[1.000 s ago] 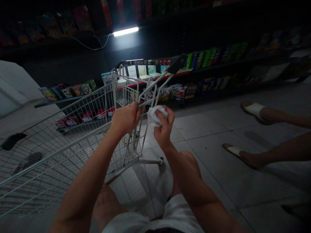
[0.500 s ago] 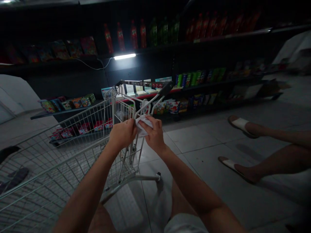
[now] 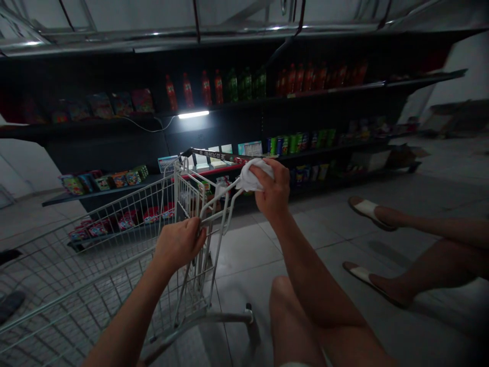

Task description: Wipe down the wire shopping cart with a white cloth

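A white wire shopping cart [image 3: 114, 224] stands in front of me on the left. My left hand [image 3: 179, 245] is closed around a wire bar at the cart's near end. My right hand [image 3: 272, 189] grips a crumpled white cloth [image 3: 252, 176] and presses it against the right end of the cart's dark push handle [image 3: 214, 154]. My bare knee [image 3: 284, 306] shows below my right arm.
Dark store shelves [image 3: 229, 127] with bottles, cans and packets run along the back. Another person's legs in white slippers [image 3: 369, 208] stretch in from the right over the grey tiled floor [image 3: 344, 255]. A lit tube lamp [image 3: 193, 114] hangs under a shelf.
My right hand has lifted the cloth from the cart's frame bars up to the end of the push handle. My left hand has slid lower on the wire bar. The view has tilted upward.
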Motion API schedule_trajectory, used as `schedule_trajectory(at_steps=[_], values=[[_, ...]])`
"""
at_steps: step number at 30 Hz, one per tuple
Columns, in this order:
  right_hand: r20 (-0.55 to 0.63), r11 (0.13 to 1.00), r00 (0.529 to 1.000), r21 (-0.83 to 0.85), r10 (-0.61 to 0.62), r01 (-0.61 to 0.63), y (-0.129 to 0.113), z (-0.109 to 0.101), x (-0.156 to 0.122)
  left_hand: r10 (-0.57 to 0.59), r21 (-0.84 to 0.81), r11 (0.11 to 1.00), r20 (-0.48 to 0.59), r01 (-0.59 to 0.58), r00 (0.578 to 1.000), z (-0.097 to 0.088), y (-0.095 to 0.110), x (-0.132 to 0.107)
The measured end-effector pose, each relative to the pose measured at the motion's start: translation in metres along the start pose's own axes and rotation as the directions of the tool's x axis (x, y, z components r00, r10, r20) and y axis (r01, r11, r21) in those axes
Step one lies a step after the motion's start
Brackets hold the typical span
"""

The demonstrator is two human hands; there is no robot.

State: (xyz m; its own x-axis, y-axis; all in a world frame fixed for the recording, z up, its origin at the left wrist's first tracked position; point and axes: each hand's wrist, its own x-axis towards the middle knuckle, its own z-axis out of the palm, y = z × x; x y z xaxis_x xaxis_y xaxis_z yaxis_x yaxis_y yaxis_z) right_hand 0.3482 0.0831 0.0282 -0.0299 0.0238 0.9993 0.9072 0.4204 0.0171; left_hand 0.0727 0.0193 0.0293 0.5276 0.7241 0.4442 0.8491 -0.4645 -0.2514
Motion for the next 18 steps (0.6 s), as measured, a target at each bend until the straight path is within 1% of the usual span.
schedule_trajectory(at_steps=[3,6,7,9,11,12,14,16,18], values=[[-0.013,1.000,0.999,-0.009,0.030,-0.030,-0.012,-0.010,0.006,0.046,-0.008,0.999,-0.078,-0.047,0.996,0.000,-0.005,-0.009],[-0.024,1.000,1.000,0.012,0.012,-0.012,-0.038,-0.018,0.001,0.111,-0.022,0.993,-0.187,-0.117,0.976,-0.001,-0.011,-0.019],[-0.013,0.999,1.000,0.034,-0.024,0.024,-0.049,-0.020,-0.003,0.133,-0.032,0.989,-0.220,-0.143,0.966,-0.001,-0.014,-0.023],[0.037,0.986,0.988,0.089,-0.148,0.144,-0.068,-0.023,-0.014,0.171,-0.057,0.979,-0.283,-0.194,0.944,-0.002,-0.019,-0.030],[0.075,0.962,0.964,0.120,-0.257,0.247,-0.076,-0.027,-0.023,0.198,-0.084,0.968,-0.329,-0.238,0.923,-0.004,-0.023,-0.035],[0.077,0.959,0.960,0.114,-0.269,0.260,-0.075,-0.029,-0.024,0.209,-0.098,0.962,-0.343,-0.256,0.916,-0.005,-0.025,-0.038],[0.050,0.975,0.977,0.089,-0.206,0.201,-0.064,-0.037,-0.022,0.222,-0.130,0.950,-0.362,-0.285,0.905,-0.008,-0.029,-0.043],[0.003,0.992,0.996,0.091,-0.085,0.084,-0.047,-0.046,-0.012,0.229,-0.162,0.938,-0.378,-0.308,0.897,-0.011,-0.034,-0.048],[-0.075,0.991,0.997,0.133,0.032,-0.022,-0.036,-0.056,0.002,0.228,-0.191,0.927,-0.393,-0.322,0.891,-0.012,-0.040,-0.054]])
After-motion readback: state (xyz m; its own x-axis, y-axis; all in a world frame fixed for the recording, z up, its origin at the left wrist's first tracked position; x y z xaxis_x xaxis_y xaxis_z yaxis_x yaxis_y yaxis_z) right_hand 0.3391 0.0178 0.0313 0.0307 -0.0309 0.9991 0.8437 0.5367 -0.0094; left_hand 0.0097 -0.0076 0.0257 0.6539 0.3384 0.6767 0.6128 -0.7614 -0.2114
